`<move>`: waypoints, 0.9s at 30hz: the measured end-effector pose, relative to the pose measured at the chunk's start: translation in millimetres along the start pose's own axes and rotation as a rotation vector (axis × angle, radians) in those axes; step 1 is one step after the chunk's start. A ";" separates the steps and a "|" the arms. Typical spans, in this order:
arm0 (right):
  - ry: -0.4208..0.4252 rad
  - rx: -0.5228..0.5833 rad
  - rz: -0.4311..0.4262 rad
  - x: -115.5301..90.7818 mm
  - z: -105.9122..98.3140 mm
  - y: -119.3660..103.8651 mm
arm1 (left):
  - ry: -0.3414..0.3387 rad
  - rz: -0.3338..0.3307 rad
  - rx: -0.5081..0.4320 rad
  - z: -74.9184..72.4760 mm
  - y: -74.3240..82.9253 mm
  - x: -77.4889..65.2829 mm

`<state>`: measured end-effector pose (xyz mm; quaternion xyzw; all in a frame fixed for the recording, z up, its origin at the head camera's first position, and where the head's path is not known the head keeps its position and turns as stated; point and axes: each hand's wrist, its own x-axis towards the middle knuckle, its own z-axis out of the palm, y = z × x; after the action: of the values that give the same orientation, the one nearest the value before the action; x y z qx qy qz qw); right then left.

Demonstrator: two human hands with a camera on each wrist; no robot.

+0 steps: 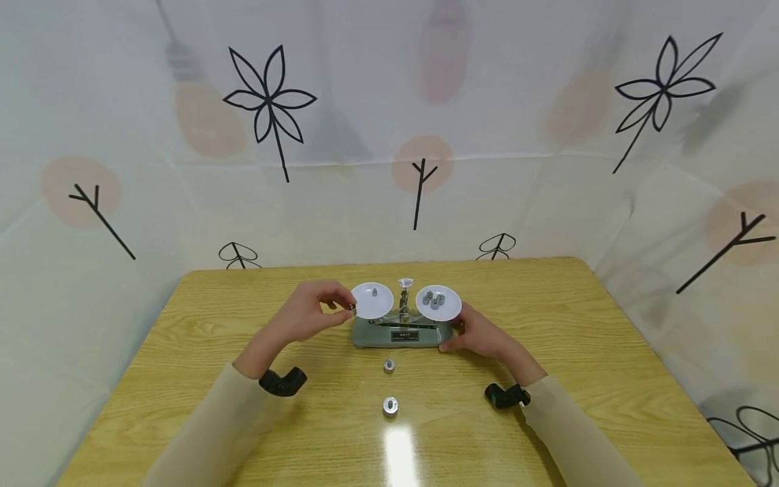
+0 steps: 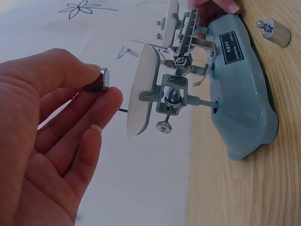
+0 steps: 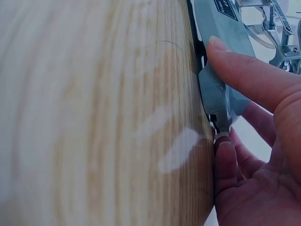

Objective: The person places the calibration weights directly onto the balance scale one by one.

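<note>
A balance scale with a grey-green base (image 1: 371, 336) stands on the table. My left hand (image 1: 313, 311) pinches a small metal weight (image 2: 98, 81) between thumb and fingertips, right by the rim of the left white pan (image 1: 365, 309). One little weight (image 1: 374, 292) sits on that pan. Several weights (image 1: 435, 304) are grouped on the right pan (image 1: 452, 311). At the base's right end, my right hand (image 1: 483, 336) grips it, the thumb (image 3: 235, 61) lying on the front and the other fingers curled around the end, partly hidden behind it.
In front of the scale, two knobbed metal weights stand on the wooden table (image 1: 316, 433): a smaller one (image 1: 389, 366) near the base and a larger one (image 1: 390, 406) closer to me. A patterned white cloth (image 1: 353, 216) hangs behind the table.
</note>
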<state>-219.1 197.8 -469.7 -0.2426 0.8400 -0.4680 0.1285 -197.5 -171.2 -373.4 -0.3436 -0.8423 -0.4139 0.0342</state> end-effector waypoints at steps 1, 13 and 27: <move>0.000 0.002 0.001 0.0 0.0 0.0 | -0.005 -0.004 0.005 -0.1 -0.5 1.4; -0.008 -0.002 -0.013 -0.3 -0.5 -1.8 | -0.063 -0.020 0.059 1.7 -10.7 18.8; -0.011 0.018 -0.007 1.1 -0.5 -0.9 | -0.196 -0.057 0.093 -1.1 -12.9 39.7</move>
<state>-220.0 197.2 -468.7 -0.2470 0.8343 -0.4744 0.1338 -235.8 -155.5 -367.8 -0.3563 -0.8694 -0.3396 -0.0441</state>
